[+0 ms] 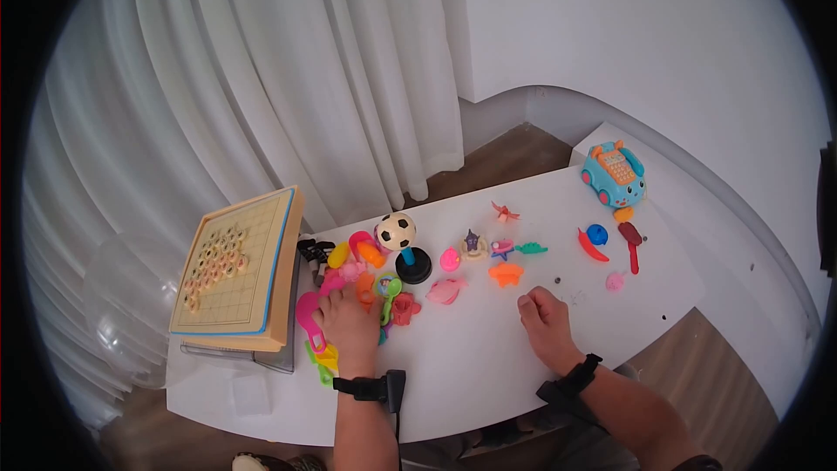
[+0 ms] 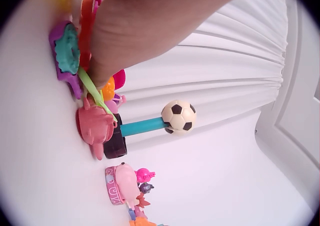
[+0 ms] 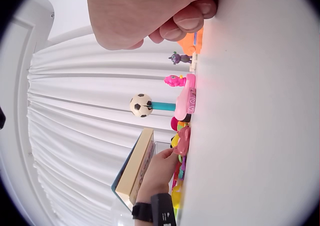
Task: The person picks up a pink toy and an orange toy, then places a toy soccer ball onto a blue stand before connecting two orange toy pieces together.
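My left hand [image 1: 349,331] reaches down into a pile of plastic toys, its fingertips partly hidden among them. A light green toy spoon [image 1: 391,295] lies right beside it, and in the left wrist view the thumb is close against its stem [image 2: 95,93]. I cannot tell whether the fingers grip anything. Near the hand are a reddish toy teapot [image 1: 404,308], an orange piece [image 1: 364,288] and a pink toy [image 1: 308,314] with a rounded end. On the right, my right hand [image 1: 549,327] rests by the tabletop with curled fingers [image 3: 189,21], nothing visible in them.
A ball on a post [image 1: 398,232] stands behind the pile. To the left, a tilted board [image 1: 253,288] bears several round game pieces. Small toys, including an orange animal [image 1: 506,275] and a pink one [image 1: 446,291], lie mid-table. A blue toy phone [image 1: 615,174] sits far right.
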